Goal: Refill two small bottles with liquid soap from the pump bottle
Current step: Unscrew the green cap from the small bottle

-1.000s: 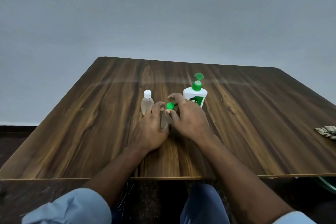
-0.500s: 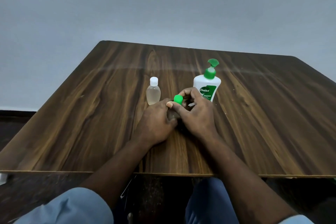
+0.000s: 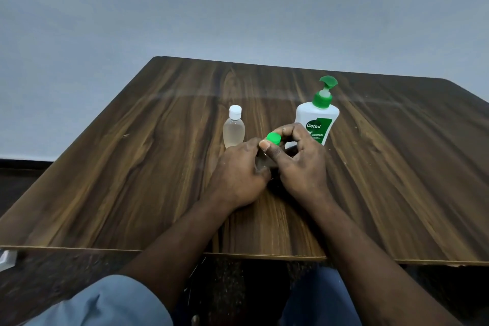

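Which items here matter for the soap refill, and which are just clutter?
Job: Dettol pump bottle; white-capped small bottle; green-capped small bottle, gripped by left hand; green cap, pinched by right hand.
Lying about: unidentifiable white object, lower-left edge; wooden table, support only.

Green cap [image 3: 273, 138], white pump bottle [image 3: 304, 119], wood-grain table [image 3: 132, 167].

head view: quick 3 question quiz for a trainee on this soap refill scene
1. True or false: the white-capped bottle lies on its side.
2. What does the right hand pinch? A green cap; B white cap; C pump head.
3. Fill in: the pump bottle stands to the ___ of the white-capped bottle.
Key: 1 false; 2 A; 3 right.
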